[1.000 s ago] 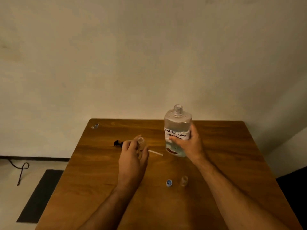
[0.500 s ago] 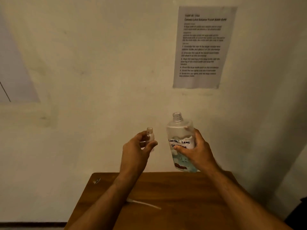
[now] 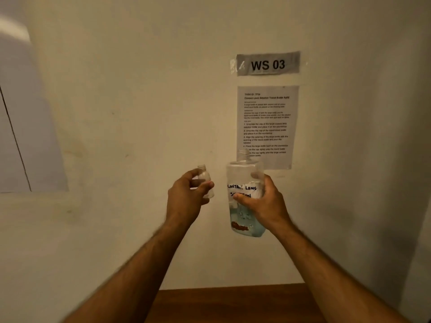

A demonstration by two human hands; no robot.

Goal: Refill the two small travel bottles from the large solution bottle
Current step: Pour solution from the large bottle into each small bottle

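Note:
My left hand [image 3: 186, 201] grips a small clear travel bottle [image 3: 204, 179], uncapped and upright, held up in front of the wall. Just to its right, my right hand [image 3: 261, 206] holds the large solution bottle [image 3: 245, 194] upright with its cap off. That bottle is clear, has a handwritten "Contact Lens Solution" label, and shows bluish liquid in its lower part. The two bottles are apart, with a small gap between them. The second travel bottle and the caps are out of view.
Only the far edge of the wooden table [image 3: 233, 304] shows at the bottom. On the wall hang a "WS 03" sign [image 3: 268, 64] and a printed task sheet [image 3: 267, 122] behind the large bottle's neck.
Both hands have lifted the bottles higher off the table. The view has tilted up, so most of the table, the second travel bottle and the blue cap have dropped out of sight.

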